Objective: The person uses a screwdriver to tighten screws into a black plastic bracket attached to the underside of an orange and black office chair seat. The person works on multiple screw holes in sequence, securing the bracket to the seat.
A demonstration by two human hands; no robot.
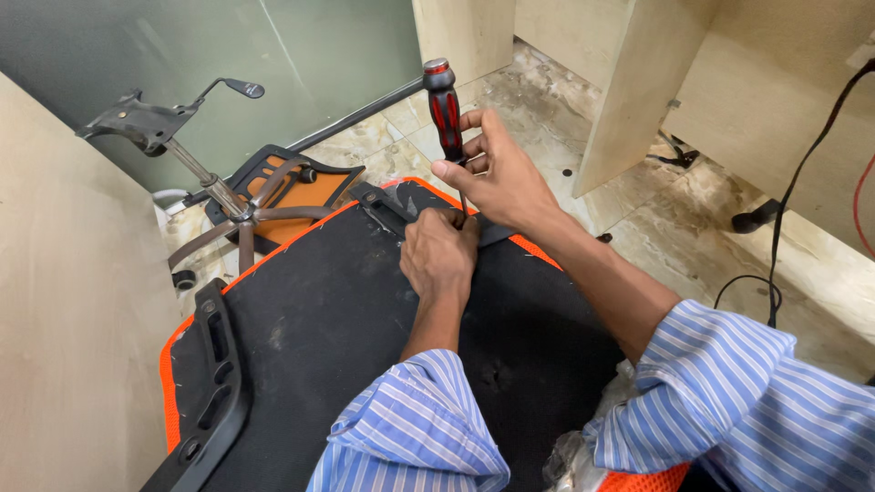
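**Screwdriver upright on upturned chair seat, both hands at the far edge**

Right hand (497, 178) grasps a red-and-black screwdriver (444, 105) by the handle, fingers wrapped, shaft vertical, tip down just beside the left hand (440, 255). Left hand is clenched over a black bracket (387, 205) at the seat's far edge; what sits under the fist is hidden. Both forearms reach forward, striped sleeves rolled near the elbows. Under the hands lies the chair seat (337, 319), underside up, black panel with orange mesh rim. A black armrest bracket (214, 383) is already on the seat, left and nearer than the hands. Progress judgement: fastening at the far bracket is mid-way, screw state not visible. Chair base (241, 214) lies apart on the floor, beyond-left, not yet attached.
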